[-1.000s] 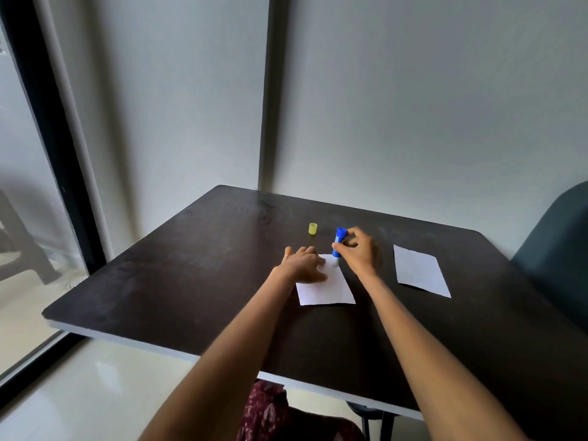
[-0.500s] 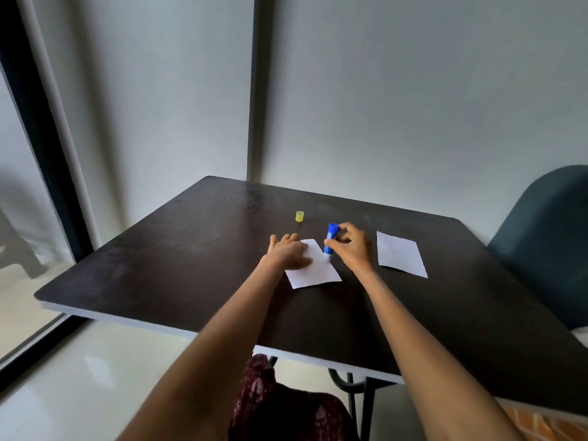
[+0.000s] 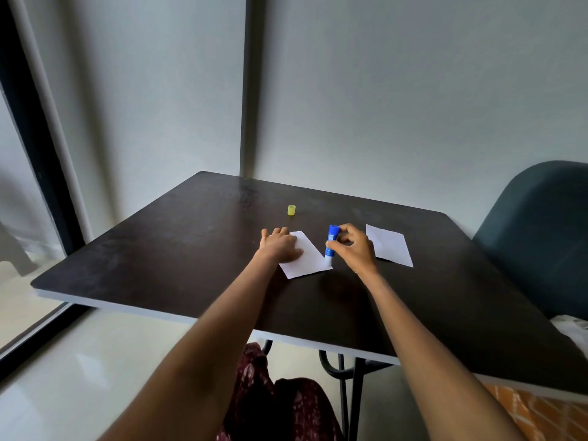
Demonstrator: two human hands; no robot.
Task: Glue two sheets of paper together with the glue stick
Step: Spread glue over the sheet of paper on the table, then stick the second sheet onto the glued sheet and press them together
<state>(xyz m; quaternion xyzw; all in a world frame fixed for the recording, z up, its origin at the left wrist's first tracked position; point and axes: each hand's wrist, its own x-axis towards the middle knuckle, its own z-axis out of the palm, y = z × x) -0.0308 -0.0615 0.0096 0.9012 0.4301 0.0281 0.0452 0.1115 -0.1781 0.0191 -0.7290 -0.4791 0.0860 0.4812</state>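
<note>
On table, right hand gripping glue stick slid to sheet near corner.

The dark rectangular wooden-looking table has a matt, faintly mottled top; two matt white paper sheets; smooth blue plastic glue stick.

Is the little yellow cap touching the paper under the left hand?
Apart. In the head view the yellow cap stands alone, with a strip of dark table between it and the paper that the left hand presses.
</note>
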